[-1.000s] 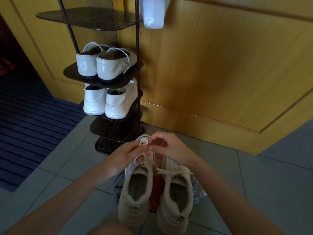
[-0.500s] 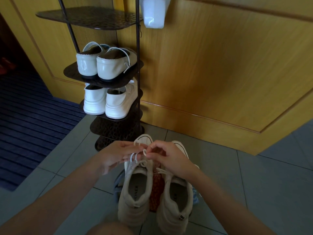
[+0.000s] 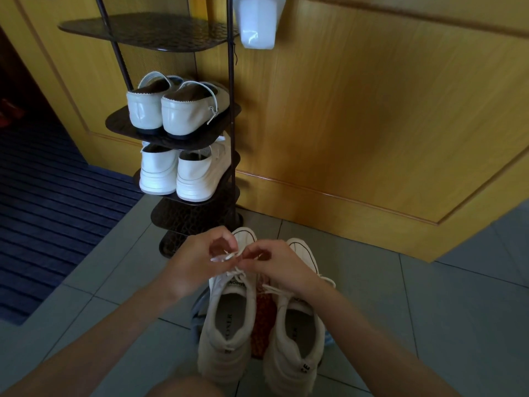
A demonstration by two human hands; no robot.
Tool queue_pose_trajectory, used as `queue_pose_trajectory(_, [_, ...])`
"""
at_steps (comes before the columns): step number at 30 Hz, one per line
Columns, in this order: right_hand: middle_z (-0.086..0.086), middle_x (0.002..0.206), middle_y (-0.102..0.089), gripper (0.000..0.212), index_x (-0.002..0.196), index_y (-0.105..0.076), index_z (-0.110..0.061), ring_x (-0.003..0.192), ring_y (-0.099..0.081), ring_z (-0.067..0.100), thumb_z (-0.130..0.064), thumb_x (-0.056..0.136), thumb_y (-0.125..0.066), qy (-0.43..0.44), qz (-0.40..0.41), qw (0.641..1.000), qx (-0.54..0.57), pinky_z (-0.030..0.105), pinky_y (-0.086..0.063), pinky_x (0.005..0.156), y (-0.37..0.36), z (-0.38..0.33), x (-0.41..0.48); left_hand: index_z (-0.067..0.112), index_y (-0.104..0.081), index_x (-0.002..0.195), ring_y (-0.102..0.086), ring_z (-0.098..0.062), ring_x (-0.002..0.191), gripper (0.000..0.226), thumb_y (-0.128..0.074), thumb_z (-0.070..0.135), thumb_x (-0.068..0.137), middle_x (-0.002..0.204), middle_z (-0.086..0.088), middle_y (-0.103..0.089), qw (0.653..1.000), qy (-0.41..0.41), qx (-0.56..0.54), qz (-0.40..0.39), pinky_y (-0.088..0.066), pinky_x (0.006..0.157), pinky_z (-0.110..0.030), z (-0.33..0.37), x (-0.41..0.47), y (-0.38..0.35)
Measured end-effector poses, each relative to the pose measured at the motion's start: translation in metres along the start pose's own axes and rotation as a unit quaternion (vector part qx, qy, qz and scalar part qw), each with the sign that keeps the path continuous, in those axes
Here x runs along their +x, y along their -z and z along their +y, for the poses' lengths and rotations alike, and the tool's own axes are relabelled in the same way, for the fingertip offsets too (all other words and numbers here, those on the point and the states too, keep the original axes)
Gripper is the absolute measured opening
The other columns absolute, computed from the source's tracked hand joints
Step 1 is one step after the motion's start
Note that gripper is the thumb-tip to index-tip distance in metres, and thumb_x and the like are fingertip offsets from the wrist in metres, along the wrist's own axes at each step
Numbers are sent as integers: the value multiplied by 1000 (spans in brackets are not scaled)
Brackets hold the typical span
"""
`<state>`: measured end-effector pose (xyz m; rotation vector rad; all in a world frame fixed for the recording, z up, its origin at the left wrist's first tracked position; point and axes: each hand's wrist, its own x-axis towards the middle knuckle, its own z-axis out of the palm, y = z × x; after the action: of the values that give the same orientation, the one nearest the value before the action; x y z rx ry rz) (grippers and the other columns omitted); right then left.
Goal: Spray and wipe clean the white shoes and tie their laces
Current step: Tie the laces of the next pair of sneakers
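Fingers of the left hand (image 3: 197,267) are curled, thumb and fingertips pinching a white lace (image 3: 229,255); fingers of the right hand (image 3: 282,266) are likewise curled and pinch the same lace from the other side, the two hands almost touching. Both hands are held just above the front of the left shoe (image 3: 221,359), covering its upper eyelets, so how the lace runs beneath them cannot be told. Left shoe: off-white sneaker, heel towards the camera, toe cap showing beyond the knuckles, standing on the floor (image 3: 429,310) of grey tiles. Right shoe (image 3: 292,365): matching sneaker, just beside the first and parallel to it, its lace lying loose across the tongue, partly hidden by the right wrist. Red patterned item (image 3: 263,319): lies under and between the two shoes, only a strip visible. Blue item (image 3: 328,338): a small edge showing past the outer side of the right shoe, kind not clear. Shoe rack (image 3: 197,214): dark metal, several tiers, standing directly behind the hands against a wooden door (image 3: 372,110). Cream loafers (image 3: 171,110): one pair, heels outward, on an upper tier. White sneakers (image 3: 177,176): one pair, heels outward, on the tier below. White plastic container (image 3: 259,21): hanging at the top edge, beside the rack's post. Blue striped mat (image 3: 43,196): on the floor to the left.
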<state>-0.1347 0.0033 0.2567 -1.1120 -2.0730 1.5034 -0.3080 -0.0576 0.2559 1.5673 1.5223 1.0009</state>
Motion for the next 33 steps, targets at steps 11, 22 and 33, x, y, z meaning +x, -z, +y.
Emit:
queue_pose_trajectory(11, [6, 93, -68, 21, 99, -68, -16, 76, -62, 5, -3, 83, -66, -9, 2, 1000, 21, 21, -51, 72, 7, 6, -1, 26, -66, 78, -66, -2, 74, 27, -73, 0, 75, 77, 11, -69, 989, -77, 41, 122, -49, 67, -14, 0, -12, -17])
queue_pose_trajectory(22, [-13, 75, -62, 10, 90, -70, -12, 66, -55, -3, -20, 83, -70, -14, 14, 994, -110, 12, -44, 65, 16, 5, -3, 7, -73, 74, -68, -6, 74, 12, -76, -3, 68, 77, 0, -74, 974, 56, -136, 171, -50, 68, -11, 0, -14, -10])
queue_pose_trajectory(33, [-15, 85, -68, 5, 77, -68, -32, 80, -60, 2, -35, 80, -71, -44, -38, 927, -371, 21, -47, 67, 40, 8, -15, 14, -61, 92, -64, -10, 88, 7, -56, 18, 89, 78, 1, -73, 893, 289, -309, 155, -43, 67, -26, -22, -43, 2])
